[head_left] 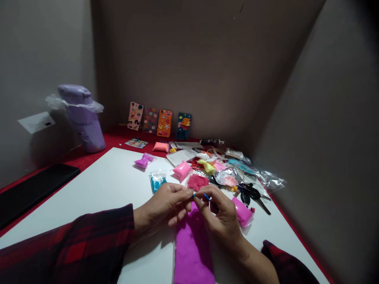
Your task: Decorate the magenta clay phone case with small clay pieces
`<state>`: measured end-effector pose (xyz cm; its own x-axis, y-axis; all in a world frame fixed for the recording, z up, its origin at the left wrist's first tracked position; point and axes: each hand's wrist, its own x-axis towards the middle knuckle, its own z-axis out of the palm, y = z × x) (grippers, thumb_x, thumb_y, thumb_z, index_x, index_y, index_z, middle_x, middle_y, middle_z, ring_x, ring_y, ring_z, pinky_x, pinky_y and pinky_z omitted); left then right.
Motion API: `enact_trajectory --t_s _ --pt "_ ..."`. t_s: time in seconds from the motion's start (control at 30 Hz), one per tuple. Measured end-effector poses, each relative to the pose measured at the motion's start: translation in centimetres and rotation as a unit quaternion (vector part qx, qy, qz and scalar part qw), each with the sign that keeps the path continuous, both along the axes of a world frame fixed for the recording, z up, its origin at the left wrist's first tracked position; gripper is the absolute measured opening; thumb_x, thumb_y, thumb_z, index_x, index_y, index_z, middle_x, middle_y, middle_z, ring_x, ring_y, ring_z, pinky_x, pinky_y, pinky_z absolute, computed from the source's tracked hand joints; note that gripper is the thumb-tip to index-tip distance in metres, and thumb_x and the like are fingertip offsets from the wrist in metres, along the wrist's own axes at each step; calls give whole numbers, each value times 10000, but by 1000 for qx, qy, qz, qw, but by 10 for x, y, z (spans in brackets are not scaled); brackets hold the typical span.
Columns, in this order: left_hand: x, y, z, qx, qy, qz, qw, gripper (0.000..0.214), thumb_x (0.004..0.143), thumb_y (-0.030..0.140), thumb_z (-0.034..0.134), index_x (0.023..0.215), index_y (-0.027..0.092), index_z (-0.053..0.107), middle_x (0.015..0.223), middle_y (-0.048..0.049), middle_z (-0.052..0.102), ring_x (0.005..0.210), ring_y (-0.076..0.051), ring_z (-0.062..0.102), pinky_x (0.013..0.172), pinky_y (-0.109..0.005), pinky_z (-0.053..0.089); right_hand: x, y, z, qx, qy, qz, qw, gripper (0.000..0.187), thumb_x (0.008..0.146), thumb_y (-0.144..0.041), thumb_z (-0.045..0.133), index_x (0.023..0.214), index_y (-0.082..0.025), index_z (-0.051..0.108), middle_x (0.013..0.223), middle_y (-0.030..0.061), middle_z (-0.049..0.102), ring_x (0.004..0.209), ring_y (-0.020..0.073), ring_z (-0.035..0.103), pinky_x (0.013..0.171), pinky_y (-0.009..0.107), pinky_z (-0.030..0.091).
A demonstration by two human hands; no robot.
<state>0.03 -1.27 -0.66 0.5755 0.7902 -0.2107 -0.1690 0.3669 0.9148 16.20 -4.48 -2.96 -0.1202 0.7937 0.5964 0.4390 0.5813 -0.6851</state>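
Observation:
My left hand (pixel 168 203) is closed in a pinch, its thumb and forefinger tips on a tiny teal-blue piece (pixel 194 195). My right hand (pixel 222 215) meets it from the other side, thumb and finger against the same piece. A thin blue stick-like tool (pixel 206 197) shows between the right fingers; its far end is hidden. Below both hands lies a phone case spread with flat purple clay (pixel 194 248). A bag of teal clay (pixel 158 181) sits just beyond my left hand. A pink clay packet (pixel 242 212) lies right of my right hand.
Clay packets and clear wrappers (pixel 227 177) are heaped beyond my hands, with keys (pixel 251 193) at the right. Several decorated phone cases (pixel 165 123) lean on the back wall. A purple tumbler (pixel 85 126) and a black phone-like slab (pixel 38 189) stand and lie at left.

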Motion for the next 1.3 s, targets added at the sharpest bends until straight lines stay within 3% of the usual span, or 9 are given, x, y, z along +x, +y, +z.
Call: enact_trajectory --t_s 0.37,0.6,0.8,1.3 --pt "1 -1 1 -2 11 3 1000 330 783 395 653 654 96 601 509 16 555 309 -20 399 276 -124 248 0 -1 0 -10 -13 1 1000 70 841 -138 558 881 -189 585 797 20 573 664 141 501 515 236 355" --pt "0 -2 1 -13 18 13 1000 294 729 381 715 666 125 586 466 60 470 315 -32 383 272 -128 236 0 1 0 -3 -14 7 1000 75 835 -123 542 837 -185 584 766 23 554 672 151 495 531 248 361" --pt "0 -2 2 -9 11 -1 1000 281 796 352 638 687 94 616 500 22 525 333 -27 388 283 -118 250 0 0 2 -13 -10 0 1000 57 845 -143 556 865 -185 589 792 28 572 663 147 488 551 254 376" --pt "-1 -1 0 -11 -1 -3 1000 331 789 404 656 674 97 610 487 20 537 323 -27 396 293 -129 247 -1 2 2 6 -9 3 1000 69 858 -145 552 871 -192 601 796 29 576 667 150 511 571 262 403"
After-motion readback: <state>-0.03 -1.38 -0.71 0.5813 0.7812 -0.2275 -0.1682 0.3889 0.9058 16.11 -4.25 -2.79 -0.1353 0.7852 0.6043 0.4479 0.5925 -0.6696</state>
